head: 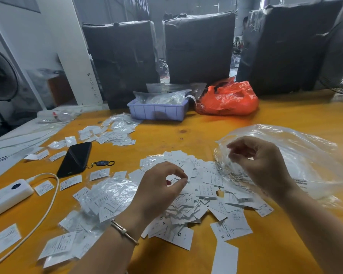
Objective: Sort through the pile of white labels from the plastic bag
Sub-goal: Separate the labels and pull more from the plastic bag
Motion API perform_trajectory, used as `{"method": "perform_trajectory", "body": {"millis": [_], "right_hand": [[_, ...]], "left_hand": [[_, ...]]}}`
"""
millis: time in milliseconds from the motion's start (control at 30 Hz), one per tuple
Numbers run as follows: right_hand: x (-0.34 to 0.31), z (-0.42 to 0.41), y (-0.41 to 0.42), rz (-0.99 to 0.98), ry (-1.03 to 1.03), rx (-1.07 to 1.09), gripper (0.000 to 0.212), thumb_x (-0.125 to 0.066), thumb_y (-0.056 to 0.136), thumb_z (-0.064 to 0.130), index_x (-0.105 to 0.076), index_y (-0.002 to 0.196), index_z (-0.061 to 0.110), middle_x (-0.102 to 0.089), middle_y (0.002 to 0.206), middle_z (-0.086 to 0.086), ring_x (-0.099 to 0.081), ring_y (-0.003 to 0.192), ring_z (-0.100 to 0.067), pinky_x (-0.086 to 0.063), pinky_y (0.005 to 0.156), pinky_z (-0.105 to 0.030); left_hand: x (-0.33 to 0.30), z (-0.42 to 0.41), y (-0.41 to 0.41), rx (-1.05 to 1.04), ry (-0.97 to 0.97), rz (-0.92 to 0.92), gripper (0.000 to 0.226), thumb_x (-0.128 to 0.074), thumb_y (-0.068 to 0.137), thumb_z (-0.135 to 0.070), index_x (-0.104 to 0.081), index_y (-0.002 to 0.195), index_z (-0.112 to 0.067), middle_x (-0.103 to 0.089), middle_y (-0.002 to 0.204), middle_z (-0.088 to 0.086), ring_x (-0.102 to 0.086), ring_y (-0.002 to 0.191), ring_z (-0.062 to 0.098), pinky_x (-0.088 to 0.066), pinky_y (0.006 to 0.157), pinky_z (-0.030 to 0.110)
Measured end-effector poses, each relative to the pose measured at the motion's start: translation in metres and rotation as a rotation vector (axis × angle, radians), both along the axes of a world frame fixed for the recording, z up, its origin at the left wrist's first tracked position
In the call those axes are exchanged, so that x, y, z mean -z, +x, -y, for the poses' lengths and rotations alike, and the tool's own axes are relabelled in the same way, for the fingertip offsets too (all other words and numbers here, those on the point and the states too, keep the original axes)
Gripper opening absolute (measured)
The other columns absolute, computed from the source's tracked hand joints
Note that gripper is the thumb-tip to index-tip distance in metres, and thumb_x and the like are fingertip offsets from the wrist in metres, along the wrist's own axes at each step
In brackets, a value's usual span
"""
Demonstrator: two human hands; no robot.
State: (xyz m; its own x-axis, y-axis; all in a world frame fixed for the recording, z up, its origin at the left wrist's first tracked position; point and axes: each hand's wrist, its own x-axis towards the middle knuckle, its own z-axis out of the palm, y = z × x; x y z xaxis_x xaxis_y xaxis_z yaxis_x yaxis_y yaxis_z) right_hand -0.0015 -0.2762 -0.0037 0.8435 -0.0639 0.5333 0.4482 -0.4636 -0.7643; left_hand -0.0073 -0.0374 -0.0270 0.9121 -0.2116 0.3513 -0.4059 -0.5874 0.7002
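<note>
Pile of white labels heaped mid-worktop, yellow. Left hand over the pile's 9 o'clock edge, thumb and forefinger nearly pinched, grip on any label unclear. Right hand at 3 o'clock, fingers curled against the clear plastic bag. Black phone lying at 10 o'clock.
</note>
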Motion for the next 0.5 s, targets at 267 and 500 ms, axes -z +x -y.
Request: {"method": "perform_trajectory", "body": {"millis": [267, 500], "right_hand": [[0.024, -0.039, -0.010, -0.349, 0.490, -0.584, 0.033, -0.074, 0.071, 0.001, -0.072, 0.103, 0.010, -0.072, 0.089, -0.018, -0.070, 0.087, -0.028, -0.055, 0.077, -0.028], [0.027, -0.042, -0.010, -0.371, 0.462, -0.554, 0.036, -0.081, 0.065, 0.010, -0.072, 0.100, 0.014, -0.066, 0.076, -0.010, -0.064, 0.074, -0.019, -0.052, 0.069, -0.025]], "left_hand": [[-0.005, 0.000, -0.002, 0.153, -0.053, -0.095, 0.089, -0.078, 0.073, -0.052, -0.029, 0.147, -0.050, -0.037, 0.143, -0.032, -0.035, 0.128, -0.018, -0.042, 0.095, 0.010], [-0.012, -0.004, -0.001, 0.209, -0.199, -0.217, 0.034, -0.081, 0.079, -0.018, -0.069, 0.111, -0.021, -0.075, 0.086, -0.001, -0.071, 0.082, 0.008, -0.054, 0.078, 0.017]]}}
